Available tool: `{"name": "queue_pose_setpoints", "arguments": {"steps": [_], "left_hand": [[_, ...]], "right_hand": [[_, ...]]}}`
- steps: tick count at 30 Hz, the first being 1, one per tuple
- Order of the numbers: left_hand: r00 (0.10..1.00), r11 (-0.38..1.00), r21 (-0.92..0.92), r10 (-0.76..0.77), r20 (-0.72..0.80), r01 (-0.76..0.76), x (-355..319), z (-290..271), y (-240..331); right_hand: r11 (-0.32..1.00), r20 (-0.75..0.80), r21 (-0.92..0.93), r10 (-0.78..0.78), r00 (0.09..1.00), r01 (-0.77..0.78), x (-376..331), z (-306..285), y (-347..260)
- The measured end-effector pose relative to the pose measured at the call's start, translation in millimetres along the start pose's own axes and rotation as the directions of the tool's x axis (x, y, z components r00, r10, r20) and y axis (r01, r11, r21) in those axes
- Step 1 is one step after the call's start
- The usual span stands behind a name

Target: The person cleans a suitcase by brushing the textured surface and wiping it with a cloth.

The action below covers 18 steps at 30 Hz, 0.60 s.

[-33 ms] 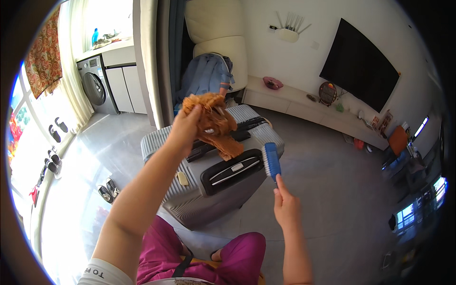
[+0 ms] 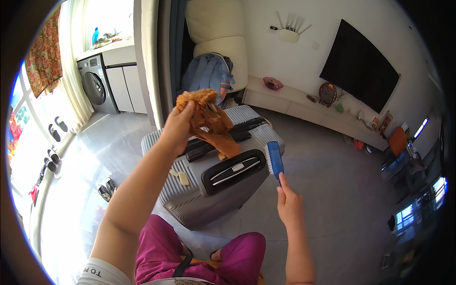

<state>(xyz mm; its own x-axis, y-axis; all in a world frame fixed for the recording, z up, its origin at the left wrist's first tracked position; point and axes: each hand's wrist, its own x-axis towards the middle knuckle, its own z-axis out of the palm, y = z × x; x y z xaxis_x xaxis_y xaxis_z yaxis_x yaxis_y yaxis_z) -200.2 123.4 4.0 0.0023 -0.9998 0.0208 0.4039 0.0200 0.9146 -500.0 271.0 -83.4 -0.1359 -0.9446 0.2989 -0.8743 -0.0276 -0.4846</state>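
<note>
My left hand (image 2: 178, 126) is closed around the upper part of a crumpled orange-brown ruffled cloth item (image 2: 209, 118). Its exact kind is unclear, and a strip of it hangs down over the suitcase. In my right hand (image 2: 289, 204) is a blue scrub brush (image 2: 274, 159) with white bristles facing left, held by its lower end with the index finger laid along it. The brush is apart from the cloth, just right of the suitcase handle (image 2: 232, 172). Below both hands stands an upright grey ribbed suitcase (image 2: 183, 202), with small pale pieces (image 2: 183, 178) on its top.
A blue backpack (image 2: 204, 71) rests on a cream padded seat behind the suitcase. A low white cabinet (image 2: 289, 104) runs along the wall under a television (image 2: 359, 66). Shoes (image 2: 107, 189) sit on the floor at left, and a washing machine (image 2: 95, 83) stands farther back.
My left hand has shifted slightly left with the cloth, uncovering more of the backpack. The brush in my right hand has moved a little to the right.
</note>
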Motion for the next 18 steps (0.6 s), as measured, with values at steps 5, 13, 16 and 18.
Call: {"name": "queue_pose_setpoints", "arguments": {"steps": [5,13,16,18], "left_hand": [[0.991,0.995,0.041,0.095,-0.099,-0.091,-0.6,-67.8,3.2],[0.839,0.113,0.847,0.254,0.481,-0.520,-14.6,-86.2,-20.1],[0.889,0.009,0.896,0.131,0.440,-0.445,-18.5,-62.7,-20.7],[0.928,0.114,0.925,0.129,0.349,-0.364,-9.7,-68.8,-23.5]], "right_hand": [[0.969,0.208,-0.084,-0.213,0.955,0.235,20.0,-9.6,-41.3],[0.952,0.552,-0.218,-0.061,0.832,0.215,67.0,-45.1,-97.1],[0.948,0.625,-0.127,-0.152,0.765,0.292,63.9,-40.8,-119.5],[0.942,0.565,-0.214,-0.098,0.820,0.260,73.0,-42.7,-106.0]]}}
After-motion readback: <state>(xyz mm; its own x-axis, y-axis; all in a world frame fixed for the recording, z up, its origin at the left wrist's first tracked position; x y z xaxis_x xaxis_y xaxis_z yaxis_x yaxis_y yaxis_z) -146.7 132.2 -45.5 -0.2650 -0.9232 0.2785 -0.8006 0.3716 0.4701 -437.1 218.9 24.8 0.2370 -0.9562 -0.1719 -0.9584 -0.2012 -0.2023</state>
